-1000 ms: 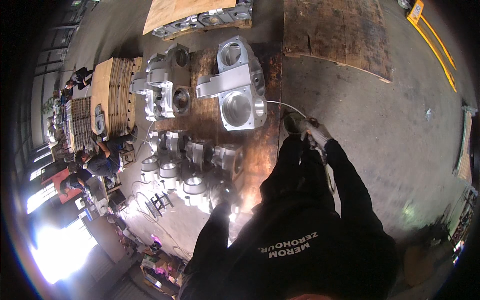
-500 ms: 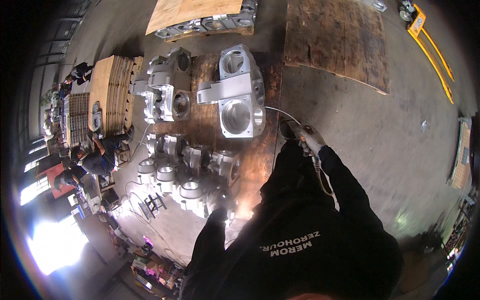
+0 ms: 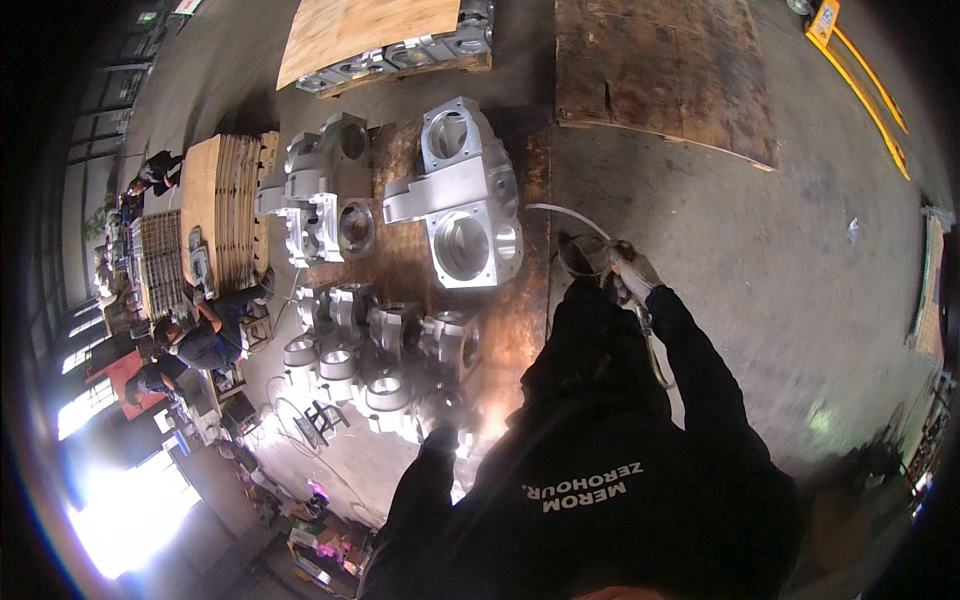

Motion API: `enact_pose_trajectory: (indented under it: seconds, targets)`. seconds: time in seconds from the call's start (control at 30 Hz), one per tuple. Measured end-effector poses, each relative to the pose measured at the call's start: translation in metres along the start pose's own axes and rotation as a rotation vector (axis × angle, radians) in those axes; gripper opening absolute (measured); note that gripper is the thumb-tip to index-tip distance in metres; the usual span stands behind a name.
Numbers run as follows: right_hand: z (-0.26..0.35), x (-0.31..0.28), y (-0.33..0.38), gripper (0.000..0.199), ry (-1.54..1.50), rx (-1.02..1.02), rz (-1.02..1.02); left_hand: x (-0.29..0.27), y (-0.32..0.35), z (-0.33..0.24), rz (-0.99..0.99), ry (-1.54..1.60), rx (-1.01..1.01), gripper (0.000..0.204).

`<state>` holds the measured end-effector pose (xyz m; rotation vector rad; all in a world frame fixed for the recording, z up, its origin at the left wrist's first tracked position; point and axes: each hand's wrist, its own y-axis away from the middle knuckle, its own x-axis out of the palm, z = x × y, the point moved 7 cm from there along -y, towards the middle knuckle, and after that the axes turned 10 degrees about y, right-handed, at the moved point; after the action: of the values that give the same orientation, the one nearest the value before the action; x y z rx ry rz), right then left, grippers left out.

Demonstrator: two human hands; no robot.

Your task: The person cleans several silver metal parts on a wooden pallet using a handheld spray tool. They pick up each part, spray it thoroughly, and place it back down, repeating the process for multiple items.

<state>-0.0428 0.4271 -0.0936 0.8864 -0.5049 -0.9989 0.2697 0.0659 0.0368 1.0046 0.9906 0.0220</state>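
Observation:
My right hand (image 3: 632, 272), in a pale glove, is closed around an air blow gun whose long thin curved nozzle (image 3: 575, 213) points left toward a large machined metal casting (image 3: 460, 190). The nozzle's tip ends beside the casting's right side; whether they touch I cannot tell. From the gun a hose (image 3: 655, 355) hangs down along my sleeve. My left hand (image 3: 445, 436) is low at the near end of a row of smaller castings (image 3: 395, 325). Its fingers are blurred and dark against the metal, so their hold does not show.
The castings stand on a worn wooden board (image 3: 400, 150), with more castings (image 3: 320, 190) at its left. Farther off are a loaded pallet (image 3: 395, 65), a bare wooden sheet (image 3: 660, 75) and a yellow pallet jack (image 3: 865, 90). Co-workers (image 3: 205, 335) are at the left near stacked boards (image 3: 230, 200).
The view has shifted slightly. My right hand has turned a little with the blow gun, and its nozzle now arcs more visibly beside the large casting. My left arm stays about where it was.

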Motion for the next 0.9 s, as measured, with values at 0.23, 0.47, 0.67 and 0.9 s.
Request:
enact_pose_trajectory:
  seconds: [0.23, 0.47, 0.67, 0.9]
  targets:
    - [-0.024, -0.002, -0.047, 0.045, -0.04, 0.098, 0.044, 0.0, -0.002, -0.001, -0.097, -0.034, 0.053, 0.059]
    - [0.004, 0.026, -0.053, 0.041, -0.101, 0.098, 0.028, 0.023, -0.013, 0.021, -0.167, 0.161, 0.124, 0.059]
    - [0.019, 0.013, -0.053, 0.04, -0.051, 0.149, 0.163, 0.01, -0.005, 0.008, -0.16, -0.021, 0.036, 0.059]
    - [0.049, -0.018, -0.039, 0.043, 0.049, 0.024, -0.035, 0.022, -0.012, 0.023, -0.269, 0.004, 0.102, 0.057]
